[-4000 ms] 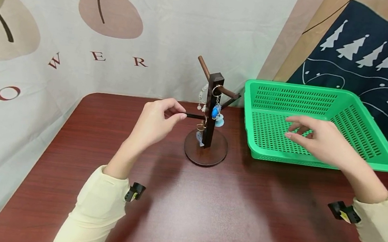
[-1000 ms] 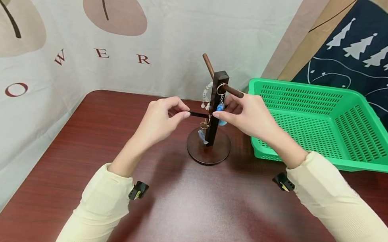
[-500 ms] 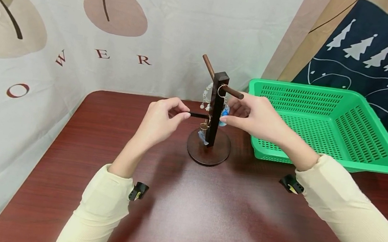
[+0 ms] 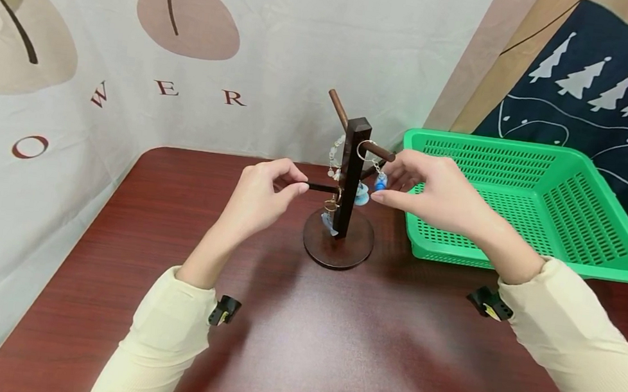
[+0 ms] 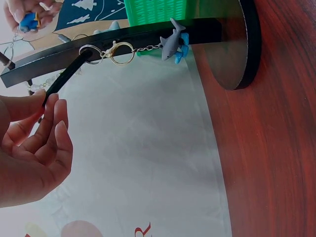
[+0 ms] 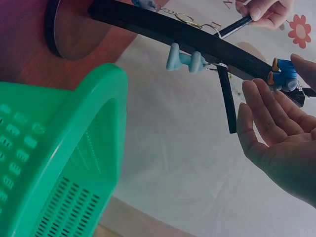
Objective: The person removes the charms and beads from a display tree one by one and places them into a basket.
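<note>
A dark wooden stand with several pegs rises from a round base. My left hand pinches the end of its lower left peg between thumb and fingertips. On the right, my right hand holds the blue figurine keychain by its figurine, between thumb and fingers. Its gold ring still loops the upper front peg, with the chain slanting right. A grey shark keychain hangs from the pinched peg. Behind the post hangs a pale blue charm.
A beaded bracelet hangs at the stand's upper left. The green basket stands close to the right, under and behind my right hand. A patterned cloth wall borders the reddish-brown table at the back.
My right hand has come from over the basket to the stand, taken hold of the blue figurine and drawn it rightward, tilting its ring. My left hand keeps its pinch on the peg.
</note>
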`<act>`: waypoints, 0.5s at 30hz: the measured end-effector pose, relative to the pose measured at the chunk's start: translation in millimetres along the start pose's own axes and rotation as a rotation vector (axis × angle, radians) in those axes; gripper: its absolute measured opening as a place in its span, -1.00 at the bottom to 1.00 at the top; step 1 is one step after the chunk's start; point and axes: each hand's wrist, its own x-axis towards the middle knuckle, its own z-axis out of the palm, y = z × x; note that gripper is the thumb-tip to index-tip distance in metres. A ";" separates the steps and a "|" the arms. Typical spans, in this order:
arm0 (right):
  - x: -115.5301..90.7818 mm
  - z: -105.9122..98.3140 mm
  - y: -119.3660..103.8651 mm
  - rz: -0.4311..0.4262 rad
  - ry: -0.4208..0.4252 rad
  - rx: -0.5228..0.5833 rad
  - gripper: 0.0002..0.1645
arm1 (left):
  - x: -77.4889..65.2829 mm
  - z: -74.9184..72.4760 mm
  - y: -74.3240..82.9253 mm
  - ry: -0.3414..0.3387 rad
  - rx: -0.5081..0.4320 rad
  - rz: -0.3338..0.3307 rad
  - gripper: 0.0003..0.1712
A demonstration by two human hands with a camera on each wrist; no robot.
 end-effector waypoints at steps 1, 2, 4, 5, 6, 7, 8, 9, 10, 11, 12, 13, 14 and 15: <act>-0.8 -1.1 0.1 -0.010 0.000 -0.006 -0.72 | -0.1 -0.1 0.1 0.001 0.000 0.001 -0.95; -1.8 -2.2 -0.2 -0.013 0.000 -0.008 -0.72 | -0.3 -0.1 0.4 0.002 0.000 0.002 -0.95; -3.3 -4.4 -0.9 -0.019 -0.002 -0.013 -0.71 | -0.5 -0.1 0.5 0.003 -0.002 0.004 -0.95; -4.0 -5.5 -1.4 -0.019 -0.001 -0.014 -0.71 | -0.3 0.1 0.1 0.003 -0.003 0.005 -0.95; -4.7 -6.4 -1.8 -0.020 0.000 -0.017 -0.71 | -0.4 0.1 0.2 0.004 -0.004 0.005 -0.95; -5.2 -7.2 -1.9 -0.021 0.002 -0.021 -0.71 | -0.4 0.1 0.2 0.004 -0.004 0.005 -0.95; -5.7 -7.9 -2.0 -0.026 0.004 -0.026 -0.71 | -0.5 0.1 0.3 0.003 -0.004 0.003 -0.95; -6.1 -8.7 -1.8 -0.033 0.005 -0.031 -0.70 | -0.4 0.2 0.0 0.002 -0.004 0.002 -0.95; -6.6 -9.3 -1.7 -0.038 0.006 -0.037 -0.70 | -0.3 0.2 -0.2 0.001 -0.004 0.000 -0.95; -7.1 -9.9 -1.4 -0.042 0.008 -0.042 -0.70 | -0.4 0.1 -0.1 0.001 -0.003 0.000 -0.95; -7.6 -10.3 -0.9 -0.047 0.011 -0.047 -0.70 | -0.4 0.0 0.0 0.001 -0.003 -0.001 -0.95; -8.1 -10.8 -0.5 -0.053 0.014 -0.049 -0.71 | -0.6 -0.3 0.4 0.001 -0.002 -0.001 -0.95; -8.6 -11.4 -0.3 -0.058 0.015 -0.050 -0.71 | -0.8 -0.5 0.8 0.001 -0.002 -0.001 -0.95; -9.1 -12.0 -0.2 -0.062 0.017 -0.052 -0.71 | -0.8 -0.5 0.9 0.001 -0.002 0.000 -0.95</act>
